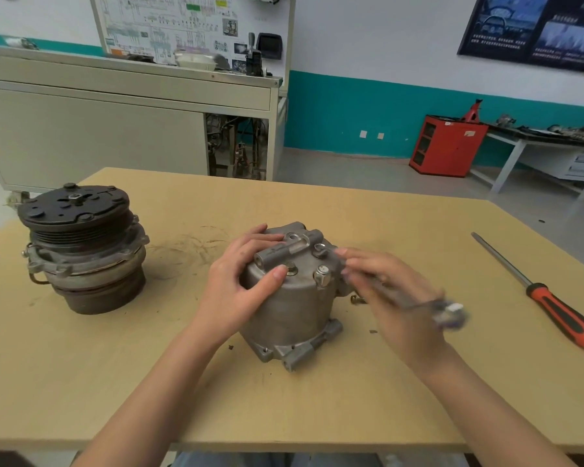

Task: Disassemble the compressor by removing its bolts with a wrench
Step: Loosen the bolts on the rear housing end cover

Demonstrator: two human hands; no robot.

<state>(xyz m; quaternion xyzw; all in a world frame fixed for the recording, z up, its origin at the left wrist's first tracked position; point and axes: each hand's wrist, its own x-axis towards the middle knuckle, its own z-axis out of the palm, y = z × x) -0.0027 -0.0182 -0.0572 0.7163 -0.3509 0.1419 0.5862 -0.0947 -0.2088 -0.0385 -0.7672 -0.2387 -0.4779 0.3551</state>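
The grey cast-metal compressor point(290, 308) stands upright near the middle of the tan wooden counter point(317, 409). It is a rounded, dull can shape with lugs at its base and a block with round ports across its top. The left hand point(236, 284) grips its top left edge, with the thumb beside a small bolt point(291, 266). The right hand point(385, 291), blurred, holds a steel wrench point(447, 311) whose far end reaches a bolt on the top right. A taller hex bolt point(321, 274) stands between the two hands. A small brass-coloured bolt point(356, 299) lies on the counter just beside the compressor. To the left stands a black ribbed pulley unit point(81, 244), and to the right lies a screwdriver point(550, 298) with a red and black handle. A red cabinet point(449, 146) stands on the floor behind, its contents too small to tell.
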